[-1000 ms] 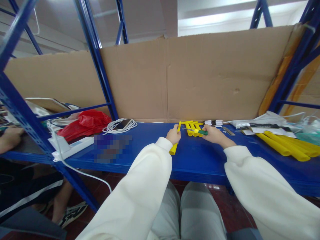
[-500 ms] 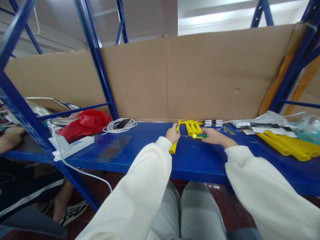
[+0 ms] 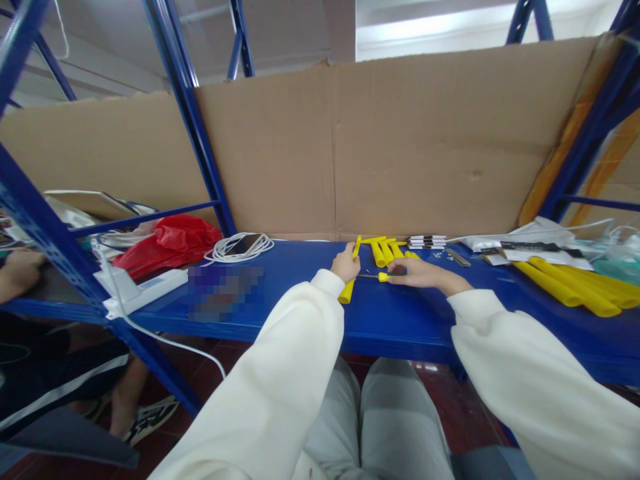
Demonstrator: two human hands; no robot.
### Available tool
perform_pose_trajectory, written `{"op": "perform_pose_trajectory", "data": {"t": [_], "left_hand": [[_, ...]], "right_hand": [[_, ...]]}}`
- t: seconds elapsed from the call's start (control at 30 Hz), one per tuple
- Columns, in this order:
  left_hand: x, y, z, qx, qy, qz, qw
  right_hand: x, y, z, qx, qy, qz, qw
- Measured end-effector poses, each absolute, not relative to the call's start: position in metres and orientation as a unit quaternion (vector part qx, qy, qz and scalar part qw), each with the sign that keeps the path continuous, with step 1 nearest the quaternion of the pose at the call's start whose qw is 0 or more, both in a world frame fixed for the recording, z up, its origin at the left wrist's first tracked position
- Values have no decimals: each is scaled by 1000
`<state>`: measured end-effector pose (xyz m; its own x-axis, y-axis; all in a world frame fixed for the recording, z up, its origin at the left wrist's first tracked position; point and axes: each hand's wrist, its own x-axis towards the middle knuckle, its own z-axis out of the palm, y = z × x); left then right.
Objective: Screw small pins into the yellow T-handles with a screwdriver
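Observation:
My left hand is closed around a yellow piece with a tubular handle, whose lower end sticks out below the fingers. In my right hand is a screwdriver with a yellow and green handle, held level. Its thin shaft points left at the yellow piece; whether the tip sits on a screw is too small to tell. Behind the hands lie several similar yellow T-shaped pieces. Small screws and a flat metal strip are to the right of them.
Several yellow tubes lie at the right, near white packaging. Black-and-white pieces are stacked at the back. Leftward are a coiled white cable, a power strip and a red bag. Cardboard backs the blue table; another person's hand shows far left.
My right hand has shifted slightly left along the screwdriver, with the fingers now covering more of its handle. The left hand keeps its hold on the yellow piece. The view has moved a little.

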<state>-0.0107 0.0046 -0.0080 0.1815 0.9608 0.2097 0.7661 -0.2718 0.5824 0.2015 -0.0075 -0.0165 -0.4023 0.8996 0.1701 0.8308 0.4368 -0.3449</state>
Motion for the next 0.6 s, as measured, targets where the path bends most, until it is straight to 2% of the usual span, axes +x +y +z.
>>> {"op": "perform_pose_trajectory", "data": {"t": [0.1, 0.23, 0.6], "left_hand": [[-10, 5, -9, 748, 577, 278, 173], [-10, 4, -8, 748, 580, 274, 169], [-11, 8, -11, 749, 576, 284, 164]], "right_hand": [[182, -1, -19, -529, -826, 62, 183], [154, 12, -21, -548, -820, 31, 161], [136, 39, -13, -536, -835, 77, 100]]}}
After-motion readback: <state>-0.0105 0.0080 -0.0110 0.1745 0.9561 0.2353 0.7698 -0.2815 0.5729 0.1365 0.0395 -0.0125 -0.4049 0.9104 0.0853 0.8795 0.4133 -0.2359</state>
